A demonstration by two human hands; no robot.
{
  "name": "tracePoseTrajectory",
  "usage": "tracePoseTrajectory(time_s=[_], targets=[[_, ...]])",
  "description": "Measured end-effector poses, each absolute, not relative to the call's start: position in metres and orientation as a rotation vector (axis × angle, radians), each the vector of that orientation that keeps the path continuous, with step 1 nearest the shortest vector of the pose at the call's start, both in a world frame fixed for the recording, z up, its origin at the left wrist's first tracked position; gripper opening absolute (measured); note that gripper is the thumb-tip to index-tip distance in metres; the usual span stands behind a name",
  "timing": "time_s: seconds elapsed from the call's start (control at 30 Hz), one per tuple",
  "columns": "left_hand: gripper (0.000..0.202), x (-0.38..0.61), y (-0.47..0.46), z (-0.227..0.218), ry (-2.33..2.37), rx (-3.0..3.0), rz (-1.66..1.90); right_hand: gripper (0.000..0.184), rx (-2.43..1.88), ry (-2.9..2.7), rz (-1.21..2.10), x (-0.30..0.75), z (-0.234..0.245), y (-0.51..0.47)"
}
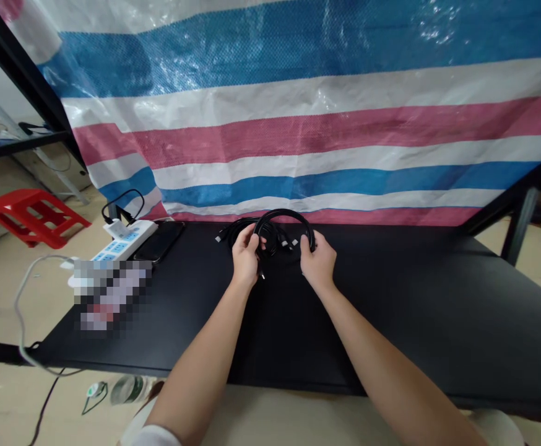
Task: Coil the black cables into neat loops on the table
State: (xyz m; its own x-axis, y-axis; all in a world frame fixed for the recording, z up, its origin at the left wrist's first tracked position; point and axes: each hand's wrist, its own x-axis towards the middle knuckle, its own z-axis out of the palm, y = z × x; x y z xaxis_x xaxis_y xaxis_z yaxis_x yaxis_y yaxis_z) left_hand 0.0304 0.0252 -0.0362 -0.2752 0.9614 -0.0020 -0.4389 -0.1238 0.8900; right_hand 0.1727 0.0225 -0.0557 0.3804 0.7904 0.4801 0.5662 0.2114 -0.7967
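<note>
A black cable [283,212] arches between my two hands above the table. My left hand [246,255] is closed round one side of it, and a metal-tipped plug end pokes out below those fingers. On the other side, my right hand [319,258] pinches the same cable between thumb and fingers. Just behind lies a heap of black cables [237,230] on the black table [391,297], several of their silver plugs showing. My hands partly cover that heap.
At the table's left end are a white power strip [117,248] with a charger plugged in, a black phone [160,241] and a blurred-out item. A striped plastic sheet [298,136] hangs along the back. A red stool [36,214] stands on the floor at left.
</note>
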Motion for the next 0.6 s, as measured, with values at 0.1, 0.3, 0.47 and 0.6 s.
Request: tracePoseTrajectory(time_s=[0.1,0.3,0.47,0.6], targets=[[0.02,0.02,0.032,-0.035,1.077,0.662,1.702,0.02,-1.669,-1.492,0.223,0.162,-0.044,0.03],[0.026,-0.005,0.047,-0.043,1.321,0.713,1.764,0.02,-1.837,-1.715,0.26,0.132,-0.023,0.054],[0.039,-0.019,0.053,-0.052,1.574,0.94,1.731,0.025,-1.919,-1.811,0.321,0.114,-0.017,0.07],[0.054,-0.019,0.052,-0.057,1.742,1.111,1.524,0.027,-1.962,-1.864,0.322,0.11,-0.022,0.078]])
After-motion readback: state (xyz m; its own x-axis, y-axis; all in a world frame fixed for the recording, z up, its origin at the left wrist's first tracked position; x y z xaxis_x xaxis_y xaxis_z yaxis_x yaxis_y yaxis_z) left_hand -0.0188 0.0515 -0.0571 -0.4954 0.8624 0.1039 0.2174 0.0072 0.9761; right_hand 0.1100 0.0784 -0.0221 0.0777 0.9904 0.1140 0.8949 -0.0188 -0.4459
